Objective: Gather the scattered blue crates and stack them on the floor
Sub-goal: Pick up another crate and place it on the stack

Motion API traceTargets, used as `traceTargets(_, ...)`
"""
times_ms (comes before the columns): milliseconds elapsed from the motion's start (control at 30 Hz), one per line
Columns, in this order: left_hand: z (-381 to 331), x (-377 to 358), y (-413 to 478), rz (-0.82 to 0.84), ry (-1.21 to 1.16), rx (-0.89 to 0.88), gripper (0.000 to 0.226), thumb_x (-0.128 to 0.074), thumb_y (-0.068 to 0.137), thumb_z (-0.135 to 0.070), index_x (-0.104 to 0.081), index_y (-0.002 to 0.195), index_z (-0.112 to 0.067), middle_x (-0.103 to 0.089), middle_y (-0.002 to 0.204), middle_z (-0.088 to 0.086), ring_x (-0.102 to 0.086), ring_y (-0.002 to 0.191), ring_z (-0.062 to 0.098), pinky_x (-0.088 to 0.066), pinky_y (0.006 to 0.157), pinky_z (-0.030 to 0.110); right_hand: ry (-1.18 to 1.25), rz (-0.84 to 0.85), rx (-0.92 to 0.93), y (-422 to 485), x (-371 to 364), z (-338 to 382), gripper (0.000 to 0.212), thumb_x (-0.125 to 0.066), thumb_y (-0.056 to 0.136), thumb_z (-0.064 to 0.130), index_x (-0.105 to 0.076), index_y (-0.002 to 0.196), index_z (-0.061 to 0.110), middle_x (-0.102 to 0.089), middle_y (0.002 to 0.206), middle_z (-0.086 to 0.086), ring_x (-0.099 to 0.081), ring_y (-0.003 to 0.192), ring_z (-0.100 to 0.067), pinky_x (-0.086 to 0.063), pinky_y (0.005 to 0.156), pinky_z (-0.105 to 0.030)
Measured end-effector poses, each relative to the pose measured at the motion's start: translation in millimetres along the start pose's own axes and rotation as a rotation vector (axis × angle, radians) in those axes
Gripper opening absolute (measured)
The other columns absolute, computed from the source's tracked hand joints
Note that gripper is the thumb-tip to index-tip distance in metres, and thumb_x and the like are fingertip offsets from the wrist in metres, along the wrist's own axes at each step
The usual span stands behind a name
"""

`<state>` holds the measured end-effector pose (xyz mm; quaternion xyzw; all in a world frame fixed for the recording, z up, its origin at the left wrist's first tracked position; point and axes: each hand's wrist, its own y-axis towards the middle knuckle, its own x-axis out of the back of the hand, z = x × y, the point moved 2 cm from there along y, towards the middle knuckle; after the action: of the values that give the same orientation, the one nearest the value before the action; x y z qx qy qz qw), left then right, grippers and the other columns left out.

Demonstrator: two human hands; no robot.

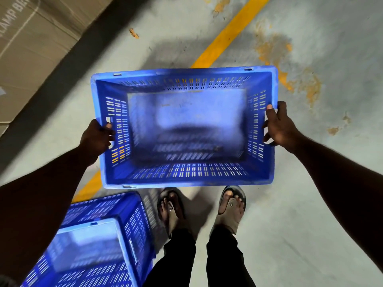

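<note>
Writing: the cardboard box [31,48], well to the left of the yellow line [230,32], carries pale print reading "LAMP"; the characters after it run off the frame and can't be read. No labels show on either crate.

Left hand [96,137]: fingers curled around the left end wall of the held crate [186,175], at its handle slot, with a fingertip showing inside.

Right hand [277,127]: thumb hooked over the right rim, fingers curled against the outer wall, gripping.

The held crate is blue, slotted and open side up, carried off the floor [310,204] directly over the yellow line; its inside is blurred.

A second blue crate [99,210] sits at the line's near end, beside the sandals [172,210].
</note>
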<state>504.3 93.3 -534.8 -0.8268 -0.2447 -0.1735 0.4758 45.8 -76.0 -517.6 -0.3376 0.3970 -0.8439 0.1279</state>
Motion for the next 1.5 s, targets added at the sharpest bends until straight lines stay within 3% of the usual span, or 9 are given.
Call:
traceTargets(133, 1.9, 1.1, 1.8, -0.030, 0.026, -0.044, 0.019, -0.047, 0.101, -0.025, -0.042, 0.082, -0.027, -0.055, 0.077, -0.002, -0.052, 0.064, 0.013, -0.041, 0.055, 0.026, 0.056, 0.070, -0.003, 0.3, 1.8, -1.5, 0.029, -0.029, 0.099, 0.055, -0.030, 0.108, 0.028, -0.057, 0.090, -0.012, -0.054, 0.052, -0.027, -0.049, 0.052, -0.034)
traceTargets(300, -2.7, 9.3, -2.6, -0.065, 0.047, -0.050, 0.020, -0.047, 0.100, -0.029, -0.041, 0.081, -0.028, -0.054, 0.079, -0.001, -0.051, 0.062, 0.012, -0.039, 0.053, 0.024, 0.109, 0.119, -0.008, -10.5, 6.9, 0.9, 0.026, -0.029, 0.101, 0.052, -0.029, 0.109, 0.027, -0.055, 0.086, -0.009, -0.051, 0.051, -0.026, -0.047, 0.051, -0.031)
traceTargets(600, -32.9, 31.6, -57.4, -0.088, 0.086, -0.063, 0.023, -0.051, 0.095, -0.041, -0.040, 0.080, -0.027, -0.051, 0.074, 0.002, -0.048, 0.061, 0.020, -0.039, 0.056, 0.030, 0.147, 0.004, -0.021, -70.3, 44.6, 4.5, 0.025, -0.030, 0.101, 0.052, -0.033, 0.109, 0.029, -0.059, 0.077, -0.010, -0.046, 0.047, -0.024, -0.040, 0.050, -0.028)
traceTargets(867, -76.6, 58.8, -148.0, -0.031, 0.136, -0.105, 0.023, -0.048, 0.097, -0.040, -0.042, 0.098, -0.018, -0.053, 0.085, 0.017, -0.049, 0.061, 0.028, -0.039, 0.059, 0.033, 0.203, -0.061, -0.040, -175.1, 113.8, 11.3, 0.032, -0.033, 0.102, 0.048, -0.037, 0.117, 0.020, -0.056, 0.073, -0.012, -0.040, 0.046, -0.021, -0.036, 0.044, -0.025)
traceTargets(967, -101.0, 74.5, -184.0, -0.015, 0.157, -0.107, 0.032, -0.048, 0.089, -0.054, -0.042, 0.094, -0.023, -0.057, 0.093, 0.032, -0.058, 0.074, 0.046, -0.046, 0.064, 0.047, 0.210, -0.093, -0.068, -220.9, 145.9, 13.6, 0.031, -0.032, 0.101, 0.049, -0.038, 0.114, 0.022, -0.057, 0.073, -0.011, -0.040, 0.046, -0.021, -0.038, 0.046, -0.026)
traceTargets(1067, -125.0, 84.1, -216.2, 0.019, 0.190, -0.125, 0.040, -0.046, 0.081, -0.062, -0.041, 0.091, -0.024, -0.057, 0.103, 0.036, -0.058, 0.093, 0.055, -0.049, 0.075, 0.063, 0.223, -0.128, -0.070, -264.9, 177.7, 14.9, 0.031, -0.031, 0.101, 0.051, -0.038, 0.115, 0.024, -0.058, 0.074, -0.010, -0.042, 0.047, -0.021, -0.038, 0.046, -0.025)
traceTargets(1167, -161.4, 83.0, -273.2, 0.028, 0.226, -0.149, 0.044, -0.046, 0.085, -0.058, -0.045, 0.099, -0.017, -0.059, 0.103, 0.033, -0.060, 0.094, 0.052, -0.051, 0.076, 0.058, 0.232, -0.170, -0.101, -316.1, 214.1, 10.7, 0.032, -0.031, 0.101, 0.051, -0.037, 0.117, 0.024, -0.058, 0.075, -0.010, -0.045, 0.050, -0.023, -0.039, 0.046, -0.024)
traceTargets(1300, -194.6, 84.5, -349.6, 0.006, 0.295, -0.206, 0.036, -0.045, 0.098, -0.040, -0.048, 0.110, -0.007, -0.061, 0.105, 0.025, -0.061, 0.096, 0.040, -0.044, 0.078, 0.041, 0.247, -0.205, -0.118, -380.8, 255.7, 1.2, 0.033, -0.031, 0.101, 0.050, -0.037, 0.118, 0.023, -0.060, 0.078, -0.012, -0.048, 0.051, -0.025, -0.040, 0.047, -0.025)
traceTargets(1500, -233.6, 63.5, -420.2, 0.085, 0.307, -0.276, 0.042, -0.049, 0.092, -0.052, -0.052, 0.109, -0.014, -0.064, 0.105, 0.020, -0.063, 0.097, 0.039, -0.051, 0.084, 0.049, 0.272, -0.266, -0.129, -466.6, 321.9, -33.4, 0.032, -0.031, 0.101, 0.049, -0.038, 0.117, 0.022, -0.064, 0.078, -0.011, -0.050, 0.051, -0.024, -0.043, 0.046, -0.025)
